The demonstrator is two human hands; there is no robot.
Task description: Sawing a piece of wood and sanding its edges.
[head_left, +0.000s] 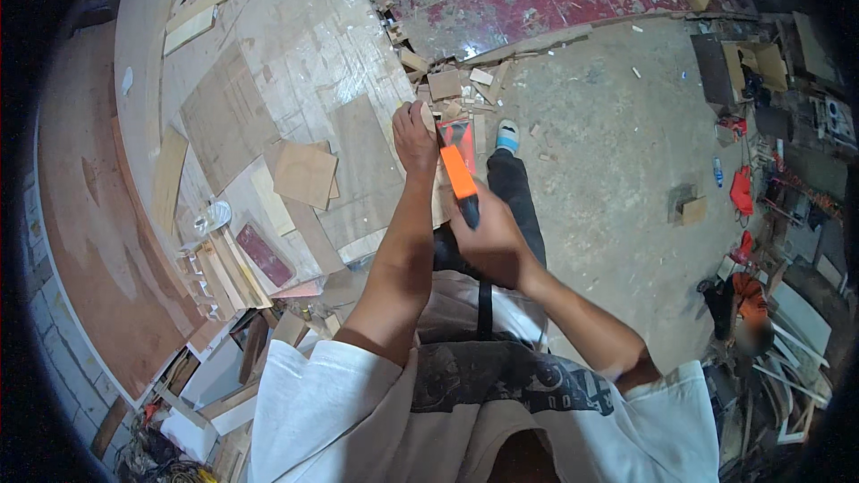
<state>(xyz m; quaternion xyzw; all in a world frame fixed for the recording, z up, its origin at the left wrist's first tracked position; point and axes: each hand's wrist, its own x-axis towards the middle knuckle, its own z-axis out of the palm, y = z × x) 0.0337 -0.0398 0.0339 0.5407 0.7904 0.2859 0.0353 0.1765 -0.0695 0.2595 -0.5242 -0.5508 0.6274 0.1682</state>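
At the right edge of the worktable, my left hand is closed on a small pale piece of wood. Just beside it, my right hand, smeared by motion, grips the black end of an orange-and-black hand tool. The tool's dark far end lies close to the wood; its exact kind and whether it touches the wood cannot be made out. Below the tool shows a red and grey item, partly covered.
Thin boards and strips lie across the table, with a dark red block and a clear roll at its near left. Wood offcuts pile past its right edge. My foot stands on the concrete floor; clutter lines the right.
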